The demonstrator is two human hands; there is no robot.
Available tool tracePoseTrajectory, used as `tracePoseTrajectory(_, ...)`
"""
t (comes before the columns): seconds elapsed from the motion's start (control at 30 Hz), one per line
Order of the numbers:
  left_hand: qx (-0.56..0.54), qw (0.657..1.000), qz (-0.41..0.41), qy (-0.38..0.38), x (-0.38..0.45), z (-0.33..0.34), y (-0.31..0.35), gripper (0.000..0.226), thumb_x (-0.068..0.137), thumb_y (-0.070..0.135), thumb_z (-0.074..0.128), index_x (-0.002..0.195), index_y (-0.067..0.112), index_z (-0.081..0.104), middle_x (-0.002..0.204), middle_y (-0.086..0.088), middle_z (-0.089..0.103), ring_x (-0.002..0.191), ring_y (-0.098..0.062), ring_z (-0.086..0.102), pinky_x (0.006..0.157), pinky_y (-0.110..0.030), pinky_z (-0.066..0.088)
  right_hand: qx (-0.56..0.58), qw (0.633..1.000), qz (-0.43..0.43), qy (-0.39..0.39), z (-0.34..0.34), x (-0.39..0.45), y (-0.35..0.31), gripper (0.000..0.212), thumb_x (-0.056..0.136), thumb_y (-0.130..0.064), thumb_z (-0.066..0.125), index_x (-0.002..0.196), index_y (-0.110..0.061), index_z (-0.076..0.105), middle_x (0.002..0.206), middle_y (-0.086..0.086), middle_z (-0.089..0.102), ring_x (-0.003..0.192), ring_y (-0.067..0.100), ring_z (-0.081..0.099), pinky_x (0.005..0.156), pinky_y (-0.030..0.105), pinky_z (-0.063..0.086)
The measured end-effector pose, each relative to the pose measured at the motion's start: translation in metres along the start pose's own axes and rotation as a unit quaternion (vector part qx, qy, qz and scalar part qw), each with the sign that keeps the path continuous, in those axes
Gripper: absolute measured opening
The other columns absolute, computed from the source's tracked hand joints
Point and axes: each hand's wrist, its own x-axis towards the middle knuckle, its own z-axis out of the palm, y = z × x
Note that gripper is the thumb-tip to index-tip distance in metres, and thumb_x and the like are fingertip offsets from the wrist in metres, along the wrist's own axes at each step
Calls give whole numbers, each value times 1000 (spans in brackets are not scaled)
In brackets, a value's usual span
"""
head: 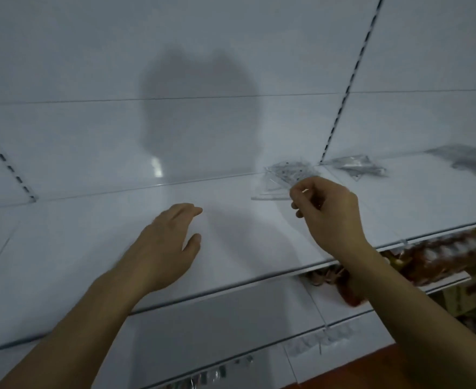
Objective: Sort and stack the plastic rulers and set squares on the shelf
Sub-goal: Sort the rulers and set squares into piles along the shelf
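Where the white shelf (96, 248) runs from left to right, nothing but bare board at the far left. Next, left hand (169, 242) flat over the shelf, fingers straight and loose, thumb out, holding nothing. Further right, right hand (326, 211) lifted a little, fingers curled in, pinching the near edge of a clear plastic piece (270, 192). Too blurry to say if ruler or set square. Long side lying about left to right, flat end sticking out to the left of the fingers. Just behind the right hand, against the back wall, a small heap of clear rulers and set squares (290, 169), points going every which way. Right of that hand, a second clear pile (354, 165), sharp corner poking toward the front edge. Far right, a grey blurry pile (466, 158). Below the right wrist, red packets (438, 262) on a lower shelf. No words or marks clear enough to read anywhere.
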Motion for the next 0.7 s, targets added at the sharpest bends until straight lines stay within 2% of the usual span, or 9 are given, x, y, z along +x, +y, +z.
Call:
tracePoseTrajectory(0.1,17,999,26,-38,54,7,1,54,103,34,42,154,22,29,160,7,26,145,-12,27,119,-29,22,-48,996,-4,70,-2,36,26,8,93,-23,70,91,-19,76,76,-9,73,69,5,68,69,17,54)
tracePoseTrajectory(0.2,38,996,61,-59,111,22,-1,53,103,35,42,153,21,31,159,6,27,145,-13,28,118,-29,23,-105,988,-2,117,4,69,52,14,91,-23,73,102,-16,79,89,-5,77,76,6,68,76,18,55)
tracePoseTrajectory(0.3,36,993,92,-66,162,42,4,52,100,35,47,148,18,40,154,2,36,140,-17,37,115,-32,31,-156,981,5,111,15,90,78,18,91,-22,73,108,-17,78,103,-1,78,91,14,72,88,30,55)
tracePoseTrajectory(0.4,25,992,124,-22,194,63,10,48,91,39,45,130,14,58,131,-1,55,118,-26,58,100,-41,47,-219,972,-31,75,23,93,99,25,90,-25,71,112,-14,75,112,5,74,107,20,63,97,28,43)
tracePoseTrajectory(0.5,1,992,124,15,205,73,6,46,83,41,41,116,18,64,116,4,57,107,-25,60,95,-45,49,-219,973,-10,76,21,85,110,32,96,-35,58,120,-17,68,120,0,68,116,21,57,100,20,35)
tracePoseTrajectory(0.6,-6,990,140,28,205,75,5,43,84,40,43,115,19,64,116,5,57,109,-24,60,95,-48,48,-189,974,28,118,19,82,113,24,99,-25,59,121,-18,66,119,-3,66,117,18,53,96,0,22)
tracePoseTrajectory(0.7,9,990,136,23,205,75,6,44,84,38,42,117,19,64,118,4,58,111,-24,59,97,-48,48,-170,979,20,114,21,82,112,22,98,-19,61,119,-18,65,115,-4,66,115,17,54,95,-2,22)
